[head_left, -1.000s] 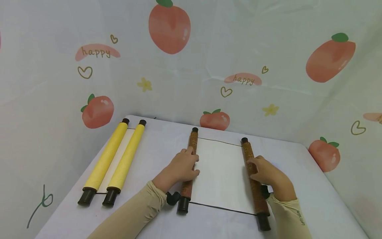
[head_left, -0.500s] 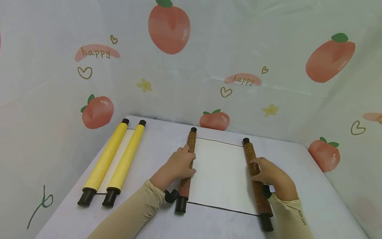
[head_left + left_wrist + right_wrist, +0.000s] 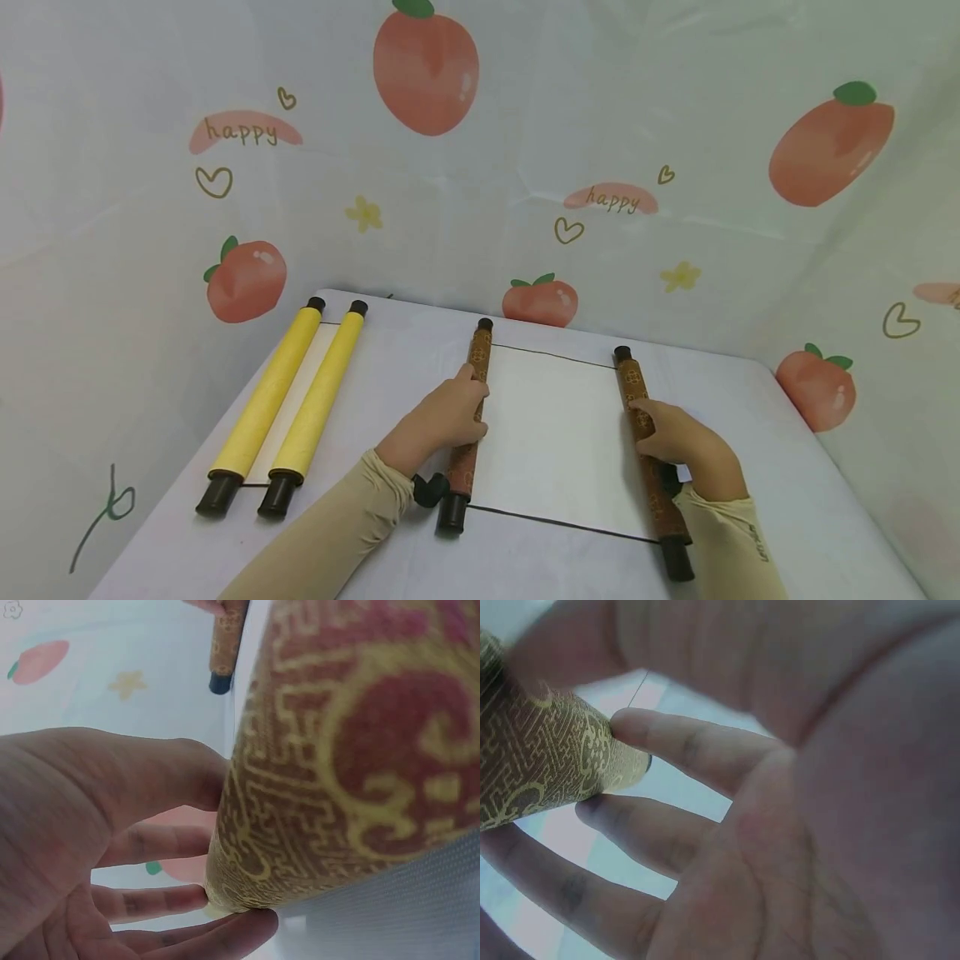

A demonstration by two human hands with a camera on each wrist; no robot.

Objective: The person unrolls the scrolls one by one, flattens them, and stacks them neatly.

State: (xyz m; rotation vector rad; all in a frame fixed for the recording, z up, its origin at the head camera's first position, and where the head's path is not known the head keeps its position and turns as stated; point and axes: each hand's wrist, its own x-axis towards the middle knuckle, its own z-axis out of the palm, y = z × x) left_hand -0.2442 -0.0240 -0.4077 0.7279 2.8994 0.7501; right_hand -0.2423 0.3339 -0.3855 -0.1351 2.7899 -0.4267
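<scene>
A brown patterned scroll lies half unrolled on the white table [image 3: 525, 567], with white paper [image 3: 558, 433] spread between its two rollers. My left hand [image 3: 450, 417] curls over the left roller [image 3: 474, 367], fingers wrapped round it. In the left wrist view, the fingers [image 3: 150, 900] touch the underside of that roller [image 3: 337, 750], and the other roller's end [image 3: 225, 645] shows far off. My right hand [image 3: 667, 437] grips the right roller [image 3: 628, 379]. In the right wrist view, fingers [image 3: 675, 742] and thumb press the roller [image 3: 540, 765].
A yellow scroll [image 3: 288, 400] with dark end caps lies nearly rolled up at the table's left side. Peach-printed sheeting [image 3: 600, 167] walls the table at the back and both sides. Bare tabletop shows to the right of the brown scroll.
The two brown rollers have moved slightly apart, the left one leftward and the right one rightward. More white paper shows between them. Both hands stay on their rollers.
</scene>
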